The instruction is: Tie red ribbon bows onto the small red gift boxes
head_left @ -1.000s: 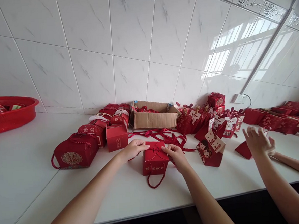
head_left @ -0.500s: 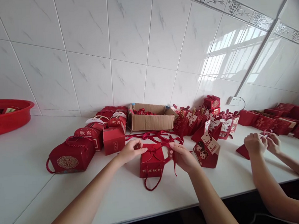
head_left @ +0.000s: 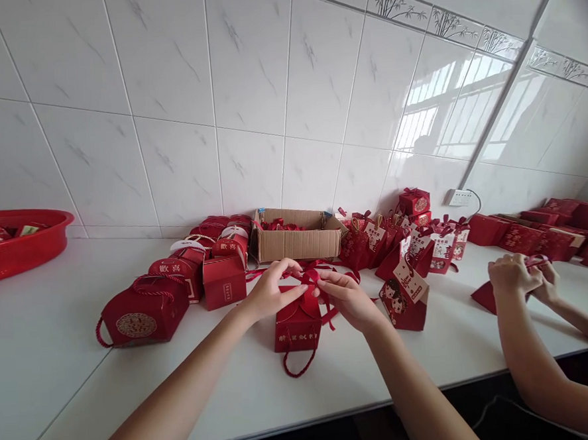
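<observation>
A small red gift box (head_left: 297, 327) with gold lettering and a cord loop handle stands on the white counter (head_left: 57, 341) in front of me. Over its top my left hand (head_left: 268, 291) and my right hand (head_left: 346, 298) meet, both pinching a red ribbon (head_left: 311, 277). The ribbon's ends trail down the box's right side. Fingers of both hands are closed around the ribbon.
Finished red boxes (head_left: 145, 312) line the left. A cardboard carton (head_left: 298, 241) with red ribbons sits by the tiled wall. Tagged red boxes (head_left: 403, 296) crowd the right. A red basin (head_left: 19, 243) is far left. Another person's hands (head_left: 519, 278) work a ribbon at right.
My hands have come together above the box, lifting the ribbon into a loop at its top. The other person's hands have closed together over their own piece.
</observation>
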The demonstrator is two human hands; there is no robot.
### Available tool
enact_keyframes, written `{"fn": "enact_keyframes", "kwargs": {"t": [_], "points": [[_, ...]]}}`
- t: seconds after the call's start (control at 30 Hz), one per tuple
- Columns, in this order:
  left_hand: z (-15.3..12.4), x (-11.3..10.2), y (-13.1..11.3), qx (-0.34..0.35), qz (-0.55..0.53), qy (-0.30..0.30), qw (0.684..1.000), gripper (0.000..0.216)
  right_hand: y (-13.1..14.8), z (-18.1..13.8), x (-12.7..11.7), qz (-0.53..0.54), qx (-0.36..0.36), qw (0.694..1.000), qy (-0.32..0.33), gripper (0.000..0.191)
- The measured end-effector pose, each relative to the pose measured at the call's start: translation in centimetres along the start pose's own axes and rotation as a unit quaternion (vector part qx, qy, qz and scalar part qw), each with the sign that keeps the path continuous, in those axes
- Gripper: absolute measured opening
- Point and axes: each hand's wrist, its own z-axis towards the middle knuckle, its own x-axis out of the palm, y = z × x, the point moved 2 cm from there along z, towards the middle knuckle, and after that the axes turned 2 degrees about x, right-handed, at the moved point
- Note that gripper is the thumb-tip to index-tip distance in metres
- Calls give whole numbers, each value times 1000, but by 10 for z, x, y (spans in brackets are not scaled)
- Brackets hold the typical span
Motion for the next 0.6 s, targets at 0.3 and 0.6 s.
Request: {"fn": "enact_keyframes", "kwargs": {"t": [0.3, 0.6], "points": [[20, 4, -7, 37, 159, -35, 986, 4, -12, 2, 0, -170, -11, 980, -98, 37], [16, 3, -5, 34, 174, -83, 981, 14, -20, 12, 16, -367, -58, 921, -119, 23]]}}
